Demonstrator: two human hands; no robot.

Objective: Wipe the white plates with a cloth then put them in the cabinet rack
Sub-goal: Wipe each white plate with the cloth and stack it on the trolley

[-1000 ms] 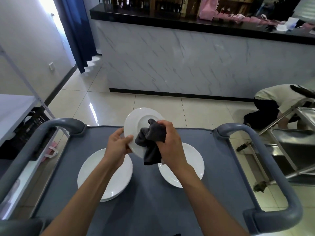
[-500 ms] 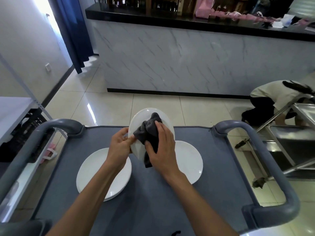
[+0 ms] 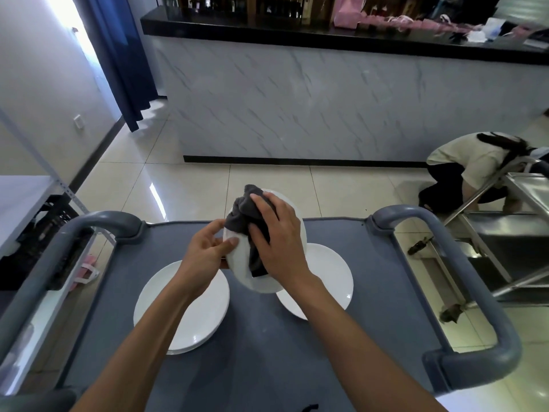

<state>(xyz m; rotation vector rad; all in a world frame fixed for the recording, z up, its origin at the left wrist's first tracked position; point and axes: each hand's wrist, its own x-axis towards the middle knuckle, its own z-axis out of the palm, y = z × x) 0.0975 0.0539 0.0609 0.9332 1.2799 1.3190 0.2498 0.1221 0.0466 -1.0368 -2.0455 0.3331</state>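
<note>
Left of centre in the frame, a stack of white plates (image 3: 181, 307) rests on the grey cart (image 3: 386, 292). Just right of it the left hand (image 3: 205, 257) pinches the left rim of a raised plate (image 3: 243, 272), thumb on the near face, fingers curled behind; this grip is the plate's only support. At the centre the plate stands tilted above the cart, clear of its surface. The right hand (image 3: 279, 239) presses a bunched dark cloth (image 3: 246, 215) flat-fingered against the plate's face, the cloth covering the upper part and trailing down the middle. Below and right of that hand lies another plate (image 3: 329, 278), flat on the cart. At the right edge of the frame stands a steel frame (image 3: 505, 233) with a crouching person (image 3: 475, 173) beside it; no cabinet rack can be identified in view.

Judged risk: wiping pressure from the right hand works against a narrow rim pinch, so the plate could pivot or slip and fall onto the plates beneath, chipping them. A smooth glazed rim would make that more likely.
</note>
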